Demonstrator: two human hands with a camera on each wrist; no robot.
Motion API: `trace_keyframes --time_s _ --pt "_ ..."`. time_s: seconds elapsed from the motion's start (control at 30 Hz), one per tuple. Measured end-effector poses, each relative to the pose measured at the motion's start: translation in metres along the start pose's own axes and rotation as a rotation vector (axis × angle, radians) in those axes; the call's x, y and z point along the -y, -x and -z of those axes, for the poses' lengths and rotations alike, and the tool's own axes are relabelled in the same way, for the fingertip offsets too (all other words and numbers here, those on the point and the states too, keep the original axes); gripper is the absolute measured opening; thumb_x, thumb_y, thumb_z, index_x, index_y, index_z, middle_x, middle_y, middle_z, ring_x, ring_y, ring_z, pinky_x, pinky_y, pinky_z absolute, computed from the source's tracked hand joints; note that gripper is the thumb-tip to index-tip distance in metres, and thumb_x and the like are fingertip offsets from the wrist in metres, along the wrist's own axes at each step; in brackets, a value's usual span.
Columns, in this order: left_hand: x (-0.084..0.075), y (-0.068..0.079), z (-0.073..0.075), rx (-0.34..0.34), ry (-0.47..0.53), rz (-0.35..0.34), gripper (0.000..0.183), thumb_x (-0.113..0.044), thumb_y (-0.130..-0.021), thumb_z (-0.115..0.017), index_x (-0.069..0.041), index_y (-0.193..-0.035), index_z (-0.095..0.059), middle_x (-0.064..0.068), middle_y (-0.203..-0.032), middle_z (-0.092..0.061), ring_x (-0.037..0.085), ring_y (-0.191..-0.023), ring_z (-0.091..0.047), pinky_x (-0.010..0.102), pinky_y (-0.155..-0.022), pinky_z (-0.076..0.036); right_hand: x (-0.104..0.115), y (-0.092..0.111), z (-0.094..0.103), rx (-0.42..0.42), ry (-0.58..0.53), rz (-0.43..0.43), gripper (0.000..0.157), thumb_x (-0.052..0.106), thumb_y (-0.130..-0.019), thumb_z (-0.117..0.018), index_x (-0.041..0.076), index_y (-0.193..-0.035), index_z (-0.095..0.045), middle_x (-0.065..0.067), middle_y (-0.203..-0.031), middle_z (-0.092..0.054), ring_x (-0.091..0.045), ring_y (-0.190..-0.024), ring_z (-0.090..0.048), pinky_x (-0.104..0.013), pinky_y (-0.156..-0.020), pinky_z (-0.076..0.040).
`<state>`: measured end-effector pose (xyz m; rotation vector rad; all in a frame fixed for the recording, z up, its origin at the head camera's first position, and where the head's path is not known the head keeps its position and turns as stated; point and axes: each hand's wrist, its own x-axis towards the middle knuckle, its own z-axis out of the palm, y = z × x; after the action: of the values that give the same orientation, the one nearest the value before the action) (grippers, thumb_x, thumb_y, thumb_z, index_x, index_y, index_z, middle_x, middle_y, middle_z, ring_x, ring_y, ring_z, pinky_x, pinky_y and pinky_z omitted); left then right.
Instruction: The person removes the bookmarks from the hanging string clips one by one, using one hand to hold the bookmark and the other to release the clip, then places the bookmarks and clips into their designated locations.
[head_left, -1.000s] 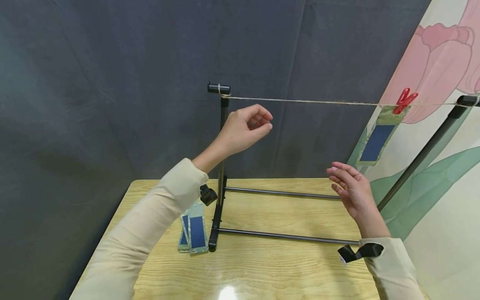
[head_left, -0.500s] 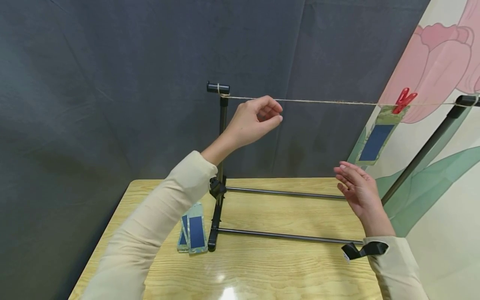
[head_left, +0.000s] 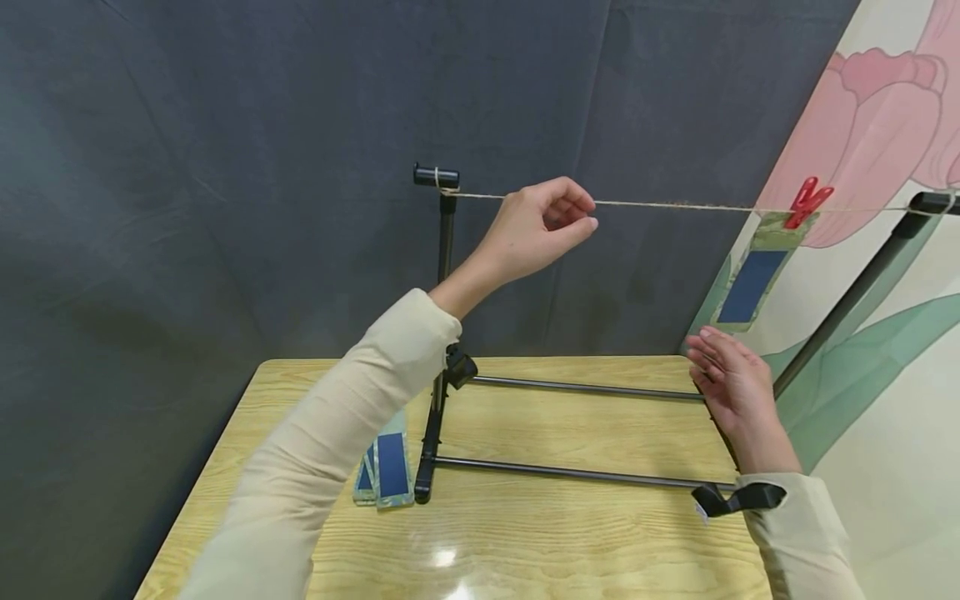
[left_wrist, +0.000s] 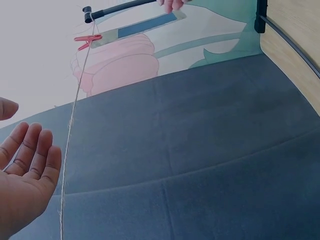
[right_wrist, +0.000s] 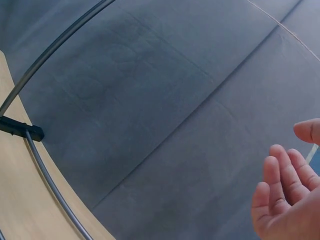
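Observation:
My left hand (head_left: 536, 229) is raised at the taut string (head_left: 667, 205) in the head view, in front of its left part. Its fingers are loosely bent with a gap to the thumb, and nothing is between them. In the left wrist view the same hand (left_wrist: 27, 175) appears beside the string. Lower at the right, my right hand (head_left: 738, 392) holds nothing, its fingers relaxed. Above it a flat strip with a blue panel and green patterned border (head_left: 752, 287) hangs from the string by a red clothespin (head_left: 808, 202).
A black tube frame (head_left: 431, 433) stands on the wooden table (head_left: 555, 542) and carries the string between its posts. Left of the frame, similar blue-panelled strips (head_left: 392, 467) lie overlapping on the table. Behind hangs a dark grey cloth (head_left: 300, 167), with a flower-painted wall (head_left: 885, 125) at the right.
My left hand has moved right and up, from below the string to in front of it. The right hand has drifted slightly right. The hanging strip and clothespin stay in place.

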<state>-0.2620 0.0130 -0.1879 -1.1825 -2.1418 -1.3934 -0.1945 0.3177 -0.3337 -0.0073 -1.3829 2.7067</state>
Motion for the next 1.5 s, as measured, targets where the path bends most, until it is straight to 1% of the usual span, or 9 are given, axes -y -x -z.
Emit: trace_keyframes --time_s 0.13,0.3,0.47,0.63,0.83,1.13,1.33,1.4,1.5 --pt "-0.002 -0.004 -0.003 -0.001 0.007 0.001 0.014 -0.013 -0.092 -0.066 -0.005 -0.104 -0.066 -0.001 -0.091 -0.066 0.010 -0.078 -0.059 0.023 -0.073 -0.047 0.000 -0.002 0.005 0.019 -0.021 -0.012 0.015 0.004 -0.098 -0.057 0.007 -0.098 -0.071 -0.008 -0.090 -0.073 -0.016 -0.078 -0.070 -0.026 -0.065 -0.055" --pt "-0.006 -0.012 -0.005 0.018 0.010 0.056 0.017 -0.015 -0.093 -0.066 -0.006 -0.107 -0.065 -0.001 -0.093 -0.066 0.010 -0.082 -0.060 0.022 -0.075 -0.047 0.001 -0.005 0.011 -0.016 -0.032 -0.020 0.011 0.004 -0.097 -0.057 0.006 -0.099 -0.068 -0.009 -0.090 -0.073 -0.017 -0.077 -0.070 -0.027 -0.064 -0.054" --pt "-0.009 -0.019 -0.009 0.030 0.012 0.082 0.018 -0.016 -0.094 -0.065 -0.007 -0.109 -0.065 -0.001 -0.096 -0.065 0.010 -0.085 -0.060 0.020 -0.077 -0.046 0.005 -0.006 0.016 -0.081 -0.046 -0.030 0.007 0.006 -0.096 -0.060 0.007 -0.101 -0.065 -0.008 -0.088 -0.072 -0.016 -0.076 -0.070 -0.027 -0.063 -0.054" --pt "-0.010 -0.025 -0.013 0.021 0.009 0.093 0.017 -0.017 -0.093 -0.065 -0.008 -0.108 -0.064 -0.002 -0.096 -0.064 0.010 -0.085 -0.059 0.019 -0.077 -0.046 0.010 -0.008 0.019 -0.164 -0.076 -0.019 0.005 0.004 -0.094 -0.062 0.005 -0.095 -0.067 -0.008 -0.083 -0.072 -0.017 -0.070 -0.069 -0.027 -0.058 -0.053" --pt "-0.011 -0.030 -0.016 0.015 0.007 0.103 0.018 -0.017 -0.094 -0.065 -0.007 -0.109 -0.064 -0.002 -0.095 -0.064 0.010 -0.084 -0.059 0.020 -0.074 -0.046 0.018 -0.010 0.022 -0.227 -0.129 0.003 0.006 0.001 -0.093 -0.063 0.003 -0.090 -0.067 -0.010 -0.079 -0.072 -0.019 -0.064 -0.068 -0.028 -0.051 -0.051" --pt "-0.011 -0.037 -0.022 0.005 0.023 0.128 0.016 -0.018 -0.094 -0.065 -0.009 -0.107 -0.064 -0.003 -0.094 -0.064 0.008 -0.084 -0.059 0.019 -0.074 -0.046 0.025 -0.014 0.026 -0.350 -0.106 0.006 0.006 0.001 -0.089 -0.068 0.006 -0.091 -0.066 -0.006 -0.079 -0.068 -0.018 -0.066 -0.063 -0.028 -0.052 -0.049" --pt "-0.014 -0.045 -0.028 0.018 0.019 0.129 0.018 -0.020 -0.094 -0.065 -0.009 -0.108 -0.063 -0.002 -0.096 -0.064 0.008 -0.086 -0.059 0.017 -0.075 -0.045 0.019 -0.022 0.030 -0.383 -0.124 -0.017 0.016 0.003 -0.088 -0.070 0.008 -0.099 -0.059 -0.006 -0.079 -0.067 -0.017 -0.069 -0.066 -0.028 -0.057 -0.052" --pt "-0.015 -0.047 -0.029 0.022 0.019 0.128 0.018 -0.020 -0.094 -0.065 -0.008 -0.108 -0.063 -0.002 -0.096 -0.063 0.007 -0.086 -0.059 0.017 -0.075 -0.045 0.017 -0.025 0.031 -0.380 -0.142 -0.021 0.020 0.003 -0.089 -0.069 0.009 -0.103 -0.056 -0.006 -0.081 -0.067 -0.017 -0.070 -0.067 -0.027 -0.058 -0.052" --pt "-0.017 -0.050 -0.032 0.032 0.017 0.131 0.019 -0.020 -0.095 -0.064 -0.008 -0.109 -0.063 -0.002 -0.097 -0.063 0.007 -0.087 -0.059 0.016 -0.075 -0.045 0.015 -0.028 0.031 -0.350 -0.183 -0.040 0.018 0.003 -0.090 -0.067 0.009 -0.103 -0.056 -0.006 -0.082 -0.068 -0.017 -0.072 -0.067 -0.027 -0.062 -0.052"
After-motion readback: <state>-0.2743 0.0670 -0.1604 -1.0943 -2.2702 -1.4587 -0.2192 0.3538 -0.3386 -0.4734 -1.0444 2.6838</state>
